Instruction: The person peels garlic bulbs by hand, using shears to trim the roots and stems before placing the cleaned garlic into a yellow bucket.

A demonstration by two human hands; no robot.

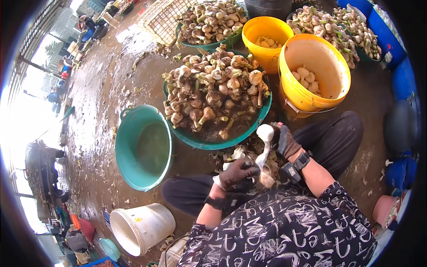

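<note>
A white garlic bulb with a long pale stalk is between my hands, above my lap. My right hand, in a dark glove, is closed at the bulb; a small red spot shows by its fingertips. My left hand, in a brown glove, has its fingers bent together at the lower stalk. A brownish piece of loose skin hangs below the stalk. Just ahead, a wide green tub is heaped with dirty garlic bulbs. What lies inside either palm is hidden.
Two yellow buckets with pale bulbs stand beyond the tub. An upright-tilted green bucket is at left, a white bucket lies tipped nearby. Peelings litter the wet floor. Blue barrels line the right.
</note>
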